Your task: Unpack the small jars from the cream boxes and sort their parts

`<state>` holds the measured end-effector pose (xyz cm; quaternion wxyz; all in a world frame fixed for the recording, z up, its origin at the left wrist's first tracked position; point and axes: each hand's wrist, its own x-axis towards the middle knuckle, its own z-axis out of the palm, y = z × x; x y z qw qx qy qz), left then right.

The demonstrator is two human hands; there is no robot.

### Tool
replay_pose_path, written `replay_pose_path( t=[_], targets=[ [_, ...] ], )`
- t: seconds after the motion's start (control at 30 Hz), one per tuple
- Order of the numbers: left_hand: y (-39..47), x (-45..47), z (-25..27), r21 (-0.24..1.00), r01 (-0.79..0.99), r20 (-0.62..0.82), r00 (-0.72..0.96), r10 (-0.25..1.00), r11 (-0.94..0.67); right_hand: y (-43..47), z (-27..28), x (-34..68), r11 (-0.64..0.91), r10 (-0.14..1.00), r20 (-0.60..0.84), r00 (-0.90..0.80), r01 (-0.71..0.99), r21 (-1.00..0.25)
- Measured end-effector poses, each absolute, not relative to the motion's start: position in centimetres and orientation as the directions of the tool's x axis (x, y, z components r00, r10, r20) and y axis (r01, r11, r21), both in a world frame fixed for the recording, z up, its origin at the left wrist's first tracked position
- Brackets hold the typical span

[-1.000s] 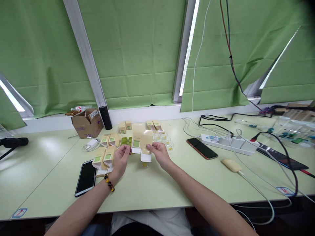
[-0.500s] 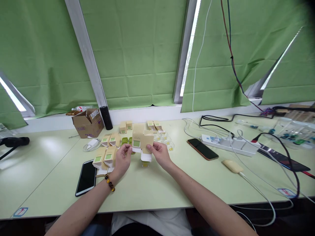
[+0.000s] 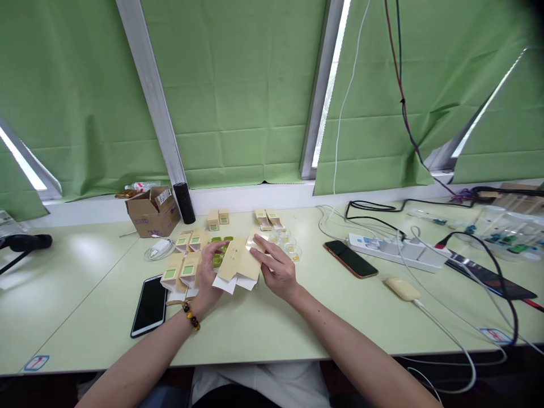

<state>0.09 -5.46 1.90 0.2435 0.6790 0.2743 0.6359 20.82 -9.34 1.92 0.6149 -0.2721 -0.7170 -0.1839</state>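
A small beige paper carton (image 3: 238, 262) with white end flaps hangs between my hands above the table, tilted, its flaps pointing down toward me. My left hand (image 3: 209, 271) grips its left side, the thumb side up at the top edge. My right hand (image 3: 278, 267) holds the right side, with its fingers laid over the upper right flap. Just behind the carton, green containers (image 3: 217, 260) are partly hidden. Clear round plastic cups (image 3: 290, 248) with yellow bits stand behind my right hand. Several beige cartons with green windows (image 3: 188, 267) are grouped beside my left hand.
A white-edged phone (image 3: 148, 306) lies left of my wrist, another phone (image 3: 351, 259) on the right. Farther back are more cartons (image 3: 268, 219), a cardboard box (image 3: 153, 213) and a black cylinder (image 3: 183, 203). A power strip (image 3: 395, 252) and cables spread at right.
The carton has been turned: its green window faced me before, and now a plain panel and the white flaps show. My right fingers have moved over its upper right part.
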Motion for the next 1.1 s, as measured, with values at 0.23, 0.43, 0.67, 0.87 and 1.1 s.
replay_pose_path(
  t=[0.23,0.43,0.67,0.87,1.1],
  targets=[
    [-5.9,-0.4,1.8,0.476,0.214,0.863,0.074,0.5,-0.853,-9.6,1.3,20.5,0.773,0.396,0.918,0.023,0.532,-0.346],
    [-6.3,-0.2,1.8,0.443,0.258,0.876,0.079,0.476,-0.859,-9.5,1.0,20.3,0.802,0.456,0.884,0.103,0.383,-0.459],
    [-6.0,-0.5,2.1,0.41,0.262,0.892,0.082,0.444,-0.873,-9.9,2.1,20.4,0.765,0.404,0.912,0.072,0.52,-0.38],
    [-5.4,0.2,1.8,0.762,0.027,0.639,0.123,0.759,-0.647,-9.9,2.6,19.9,0.602,0.626,0.737,0.255,0.444,-0.664],
    [-5.7,0.7,3.4,0.895,0.06,0.41,0.279,0.869,-0.441,-9.3,2.8,19.6,0.375,0.889,0.361,0.28,0.006,-0.927]
  ],
)
